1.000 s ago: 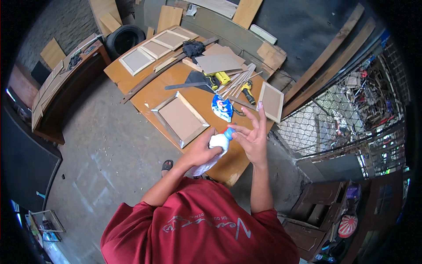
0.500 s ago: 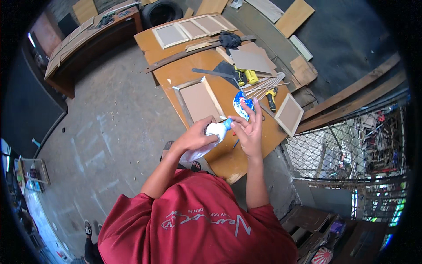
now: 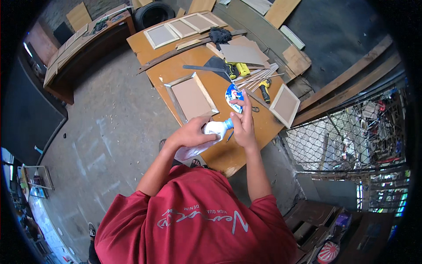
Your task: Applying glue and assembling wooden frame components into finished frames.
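- So the left hand (image 3: 192,134) is wrapped around a white bottle (image 3: 214,128), thumb across the near side, fingers closed on it.
- The right hand (image 3: 244,123) is right up at the blue cap (image 3: 228,123), thumb beside it and the other fingers pointing up. Can't tell if those fingers are really pinching it.
- Bottle's tilted, cap end toward the right hand, held up over the near edge of an orange table (image 3: 173,68).
- Just past the 2 hands there's a wooden frame (image 3: 189,99) with a tan panel, lying flat.
- Behind the right fingers, a blue-and-white packet (image 3: 231,92), partly covered.
- Further back: 2 yellow-and-black tools (image 3: 264,90), a bunch of thin sticks (image 3: 263,75), and a black cloth (image 3: 220,34).
- Another frame (image 3: 285,105) sits at the table's right edge.
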Demonstrator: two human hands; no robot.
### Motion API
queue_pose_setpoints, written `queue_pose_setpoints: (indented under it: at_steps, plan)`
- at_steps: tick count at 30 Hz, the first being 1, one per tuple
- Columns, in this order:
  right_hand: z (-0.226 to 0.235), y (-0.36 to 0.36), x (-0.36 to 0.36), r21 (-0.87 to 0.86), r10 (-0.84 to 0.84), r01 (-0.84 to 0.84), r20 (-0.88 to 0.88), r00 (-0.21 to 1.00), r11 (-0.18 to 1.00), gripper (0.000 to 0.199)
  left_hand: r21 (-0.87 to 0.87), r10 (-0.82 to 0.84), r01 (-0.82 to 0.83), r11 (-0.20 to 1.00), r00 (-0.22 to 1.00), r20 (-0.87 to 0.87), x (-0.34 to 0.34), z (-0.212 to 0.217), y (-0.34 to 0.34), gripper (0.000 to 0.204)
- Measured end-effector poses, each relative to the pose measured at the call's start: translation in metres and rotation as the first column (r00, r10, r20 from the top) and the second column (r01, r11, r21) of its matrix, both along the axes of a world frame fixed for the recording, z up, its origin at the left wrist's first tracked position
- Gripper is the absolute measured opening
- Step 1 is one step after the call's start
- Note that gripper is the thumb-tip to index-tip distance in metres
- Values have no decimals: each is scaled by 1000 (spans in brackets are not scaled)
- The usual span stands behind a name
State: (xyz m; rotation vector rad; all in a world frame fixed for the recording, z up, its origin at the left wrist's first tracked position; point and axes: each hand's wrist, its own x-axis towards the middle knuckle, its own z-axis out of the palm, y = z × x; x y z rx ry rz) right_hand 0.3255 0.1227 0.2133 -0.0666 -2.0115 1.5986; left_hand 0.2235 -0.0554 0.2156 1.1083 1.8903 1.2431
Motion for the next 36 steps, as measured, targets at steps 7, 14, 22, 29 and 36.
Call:
queue_pose_setpoints:
  at_steps: [7, 14, 22, 29, 36]
  plan:
    - [-13, 8, 28, 35, -60, 58, 56, 997, 998, 74, -112, -258, 259, 959, 966, 26, 8, 1, 15, 52]
    - [-43, -4, 69, 417, -100, 126, -84, 991, 900, 79, -127, -615, 682, 720, 712, 337, -3, -34, 29, 47]
    - [-69, -18, 114, 556, -98, 125, -79, 992, 822, 81, -59, -659, 873, 485, 409, 632, 6, -70, 46, 47]
    - [-91, -35, 121, 190, -252, 217, 185, 950, 958, 82, -306, -791, 754, 582, 612, 5, 25, -65, 58, 62]
    - [-126, -44, 120, -335, -167, 356, 481, 861, 872, 86, -514, -726, 525, 679, 585, -362, 44, -48, 37, 51]
